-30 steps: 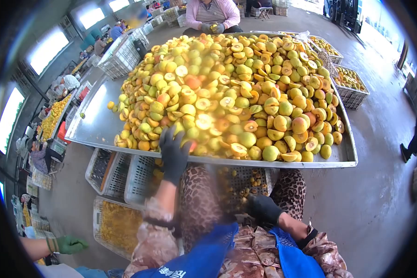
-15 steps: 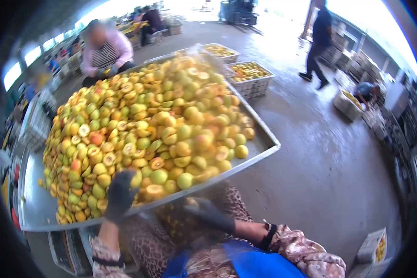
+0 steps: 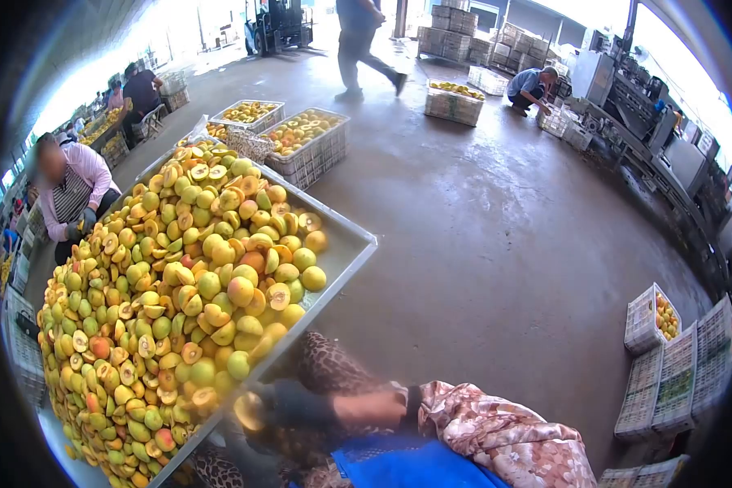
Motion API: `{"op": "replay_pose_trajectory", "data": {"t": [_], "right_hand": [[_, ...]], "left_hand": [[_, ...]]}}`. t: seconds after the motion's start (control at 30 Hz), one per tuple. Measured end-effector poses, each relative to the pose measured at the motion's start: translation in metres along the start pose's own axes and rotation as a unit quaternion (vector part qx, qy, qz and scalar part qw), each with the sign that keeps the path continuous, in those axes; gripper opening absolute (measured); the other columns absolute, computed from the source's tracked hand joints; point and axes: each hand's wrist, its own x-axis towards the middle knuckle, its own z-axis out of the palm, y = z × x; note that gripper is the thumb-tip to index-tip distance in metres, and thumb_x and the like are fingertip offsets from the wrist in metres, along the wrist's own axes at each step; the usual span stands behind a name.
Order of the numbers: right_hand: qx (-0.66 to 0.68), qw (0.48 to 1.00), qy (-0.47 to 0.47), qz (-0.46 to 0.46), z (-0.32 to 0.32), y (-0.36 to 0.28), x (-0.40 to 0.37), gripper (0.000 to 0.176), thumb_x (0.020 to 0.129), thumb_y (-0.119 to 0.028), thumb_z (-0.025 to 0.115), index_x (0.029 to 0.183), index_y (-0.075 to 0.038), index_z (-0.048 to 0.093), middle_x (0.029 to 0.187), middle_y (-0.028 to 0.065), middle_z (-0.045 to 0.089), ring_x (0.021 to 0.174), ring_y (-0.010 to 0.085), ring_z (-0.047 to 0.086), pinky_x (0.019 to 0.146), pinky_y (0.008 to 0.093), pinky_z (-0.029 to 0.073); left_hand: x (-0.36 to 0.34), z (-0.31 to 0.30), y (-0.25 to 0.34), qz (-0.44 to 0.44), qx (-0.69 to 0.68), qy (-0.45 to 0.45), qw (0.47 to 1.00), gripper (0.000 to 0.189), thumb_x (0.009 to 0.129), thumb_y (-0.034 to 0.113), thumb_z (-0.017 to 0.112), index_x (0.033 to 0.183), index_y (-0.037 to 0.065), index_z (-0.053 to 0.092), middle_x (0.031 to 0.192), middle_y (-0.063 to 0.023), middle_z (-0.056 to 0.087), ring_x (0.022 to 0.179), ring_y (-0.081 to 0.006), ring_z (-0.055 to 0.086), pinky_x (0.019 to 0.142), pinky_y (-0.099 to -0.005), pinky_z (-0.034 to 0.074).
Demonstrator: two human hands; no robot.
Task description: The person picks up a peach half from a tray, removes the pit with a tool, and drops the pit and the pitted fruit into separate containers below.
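A heap of yellow-green peaches (image 3: 211,281), many of them halved, covers the metal-edged tray table (image 3: 354,259) on my left. My right hand (image 3: 297,405), in a dark glove, is just outside the near edge of the table, above my lap. At its fingertips is a yellow peach (image 3: 249,411), smeared by motion; the fingers appear closed on it. Below that peach a dark blurred shape looks like my left hand (image 3: 248,451). Its fingers cannot be made out, nor whether it holds anything.
Across the table a person in a pink top (image 3: 89,175) handles fruit with gloved hands. Fruit-filled crates (image 3: 313,154) stand beyond the far corner. Another person (image 3: 359,41) walks on the wet floor, and one crouches by machinery. Stacked crates (image 3: 655,390) stand at right.
The view has swung right, so the table sits further left. My left hand has left the heap's near edge and come down. My right hand is now beside the table edge with a peach.
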Motion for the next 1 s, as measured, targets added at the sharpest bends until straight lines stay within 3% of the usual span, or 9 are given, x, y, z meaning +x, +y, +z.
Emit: {"op": "replay_pose_trajectory", "data": {"t": [0.13, 0.2, 0.27, 0.3, 0.37, 0.47, 0.57, 0.63, 1.0], "right_hand": [[-0.064, 0.998, 0.006, -0.008, -0.011, -0.031, -0.009, 0.032, 0.098, -0.029, 0.062, 0.112, -0.001, 0.062, 0.081, 0.0224, 0.068, 0.071, 0.0407, 0.067, 0.065, 0.0492, 0.053], [-0.117, 0.99, 0.017, -0.077, -0.012, -0.036, -0.01, 0.029, 0.096, -0.029, 0.063, 0.108, -0.002, 0.062, 0.081, 0.0221, 0.067, 0.071, 0.0417, 0.067, 0.063, 0.0499, 0.052], [-0.236, 0.957, 0.015, -0.169, -0.014, -0.026, -0.005, 0.028, 0.095, -0.029, 0.064, 0.107, -0.003, 0.062, 0.081, 0.0217, 0.067, 0.072, 0.0422, 0.067, 0.062, 0.05, 0.052], [-0.315, 0.921, -0.002, -0.229, -0.009, -0.017, 0.001, 0.028, 0.094, -0.029, 0.065, 0.107, -0.003, 0.062, 0.081, 0.0215, 0.067, 0.073, 0.0421, 0.067, 0.062, 0.0499, 0.051], [-0.258, 0.937, 0.006, -0.237, -0.009, -0.019, 0.004, 0.03, 0.091, -0.026, 0.068, 0.11, -0.002, 0.062, 0.083, 0.0201, 0.068, 0.076, 0.0416, 0.067, 0.063, 0.0494, 0.052], [-0.114, 0.987, -0.076, -0.088, -0.01, -0.043, -0.013, 0.034, 0.089, -0.022, 0.074, 0.113, -0.001, 0.062, 0.087, 0.0209, 0.069, 0.081, 0.0399, 0.07, 0.07, 0.0458, 0.054], [-0.062, 0.993, -0.092, 0.05, -0.007, -0.036, -0.022, 0.034, 0.09, -0.021, 0.075, 0.113, -0.001, 0.061, 0.092, 0.0229, 0.071, 0.086, 0.0388, 0.072, 0.077, 0.0423, 0.055], [0.021, 0.994, -0.087, 0.07, -0.004, -0.031, -0.021, 0.032, 0.09, -0.02, 0.074, 0.111, 0.0, 0.062, 0.093, 0.023, 0.07, 0.087, 0.0393, 0.071, 0.077, 0.0431, 0.055], [-0.009, 0.995, -0.076, 0.059, 0.012, -0.04, -0.009, 0.029, 0.088, -0.013, 0.071, 0.111, 0.0, 0.061, 0.094, 0.0239, 0.07, 0.089, 0.0431, 0.069, 0.077, 0.0461, 0.054]], "left_hand": [[-0.003, 0.0, 0.006, -0.05, -0.037, -0.084, 0.995, 0.052, 0.112, 0.038, 0.04, 0.151, 0.004, 0.043, 0.142, -0.0119, 0.053, 0.129, -0.0233, 0.054, 0.109, -0.0396, 0.046], [-0.004, -0.002, 0.002, 0.013, 0.132, -0.044, 0.99, 0.053, 0.111, 0.038, 0.042, 0.152, 0.004, 0.043, 0.143, -0.0119, 0.052, 0.129, -0.0235, 0.054, 0.109, -0.0397, 0.046], [0.006, -0.008, -0.001, -0.007, -0.04, -0.104, 0.994, 0.054, 0.109, 0.037, 0.045, 0.151, 0.004, 0.046, 0.141, -0.0122, 0.055, 0.127, -0.024, 0.057, 0.108, -0.0394, 0.047], [0.013, -0.013, -0.013, 0.103, 0.128, -0.114, 0.98, 0.052, 0.109, 0.036, 0.045, 0.149, 0.003, 0.048, 0.138, -0.0122, 0.057, 0.124, -0.0241, 0.058, 0.108, -0.0392, 0.047], [0.002, 0.014, 0.009, 0.067, 0.029, -0.087, 0.994, 0.049, 0.109, 0.033, 0.043, 0.144, 0.001, 0.052, 0.132, -0.0127, 0.062, 0.119, -0.0248, 0.061, 0.106, -0.0391, 0.049], [0.029, -0.019, 0.001, 0.032, -0.096, 0.008, 0.995, 0.051, 0.111, 0.041, 0.043, 0.142, 0.002, 0.053, 0.128, -0.0157, 0.065, 0.112, -0.0285, 0.067, 0.1, -0.0426, 0.054], [0.029, -0.035, 0.001, 0.115, 0.003, 0.019, 0.993, 0.056, 0.111, 0.044, 0.042, 0.143, -0.001, 0.051, 0.13, -0.02, 0.064, 0.113, -0.0322, 0.067, 0.101, -0.0446, 0.056], [0.023, -0.029, 0.008, 0.083, -0.133, -0.003, 0.988, 0.056, 0.112, 0.042, 0.04, 0.142, -0.004, 0.051, 0.133, -0.0211, 0.062, 0.118, -0.0308, 0.065, 0.103, -0.0436, 0.055], [0.005, -0.006, 0.028, 0.074, -0.149, 0.039, 0.985, 0.053, 0.113, 0.039, 0.036, 0.135, -0.005, 0.055, 0.13, -0.0206, 0.063, 0.118, -0.0285, 0.064, 0.104, -0.0394, 0.054]]}}
